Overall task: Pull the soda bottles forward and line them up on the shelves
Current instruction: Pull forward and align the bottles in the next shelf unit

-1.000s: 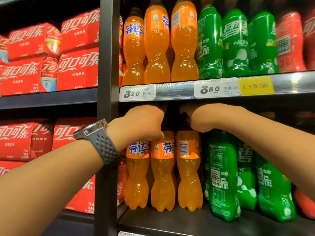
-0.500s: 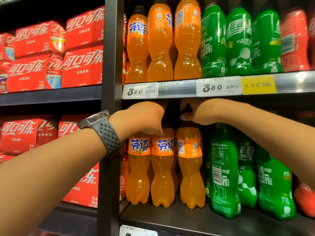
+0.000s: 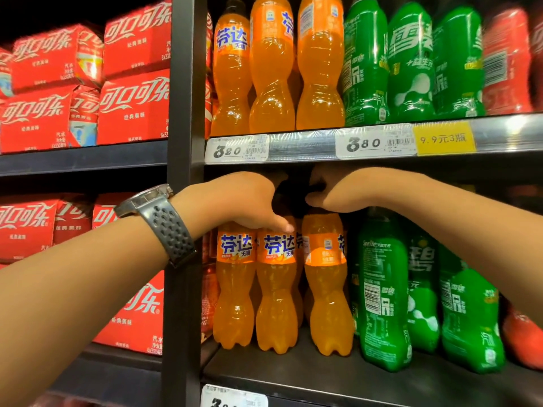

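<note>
3 orange bottles (image 3: 235, 289) stand upright in a row near the front edge of the lower shelf (image 3: 293, 374), touching side by side. My left hand (image 3: 241, 201) lies over the tops of the left and middle ones. Its fingers are curled down round the neck of the middle orange bottle (image 3: 276, 304), with the thumb pressed on its shoulder. My right hand (image 3: 338, 190) is just beside it, fingers clamped on the dark cap of the right orange bottle (image 3: 326, 289). Both hands sit close under the upper shelf (image 3: 302, 148), whose front strip carries 2 white price tags (image 3: 235, 149) and 1 yellow tag (image 3: 443, 138). Green bottles (image 3: 382, 304) crowd against the right orange bottle, and my right forearm crosses in front of their tops. A red bottle (image 3: 520, 333) stands at the far right. A dark post (image 3: 182, 113) rises at the shelf's left edge, and my left wrist with its watch (image 3: 158, 218) crosses it. Red packs (image 3: 132, 110) fill the shelves left of the post.
</note>
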`<state>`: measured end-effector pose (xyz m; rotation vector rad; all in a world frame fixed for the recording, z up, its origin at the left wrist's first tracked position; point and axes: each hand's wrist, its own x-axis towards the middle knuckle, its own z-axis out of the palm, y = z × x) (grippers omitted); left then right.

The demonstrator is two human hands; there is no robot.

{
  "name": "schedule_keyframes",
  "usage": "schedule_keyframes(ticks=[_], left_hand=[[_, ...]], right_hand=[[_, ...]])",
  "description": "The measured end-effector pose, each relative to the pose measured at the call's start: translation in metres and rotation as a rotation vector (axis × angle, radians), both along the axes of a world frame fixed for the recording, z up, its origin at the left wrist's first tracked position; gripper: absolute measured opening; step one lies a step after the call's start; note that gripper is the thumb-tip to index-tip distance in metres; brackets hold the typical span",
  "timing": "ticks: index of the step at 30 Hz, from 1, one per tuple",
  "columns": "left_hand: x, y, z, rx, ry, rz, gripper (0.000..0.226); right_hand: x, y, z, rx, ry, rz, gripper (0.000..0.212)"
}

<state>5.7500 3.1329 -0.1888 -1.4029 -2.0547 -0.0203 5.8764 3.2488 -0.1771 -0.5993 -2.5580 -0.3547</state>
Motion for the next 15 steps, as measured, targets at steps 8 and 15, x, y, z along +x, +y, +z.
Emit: schedule_keyframes(ticks=[8, 15], left_hand=[[0.001, 0.004, -0.005, -0.007, 0.006, 0.033, 0.06], [0.0, 0.001, -0.002, -0.01, 0.002, 0.061, 0.055]], right_hand=[[-0.005, 0.003, 0.002, -0.045, -0.01, -0.022, 0.034], [-0.016, 0.009, -0.007, -0.029, 0.196, -0.061, 0.052]])
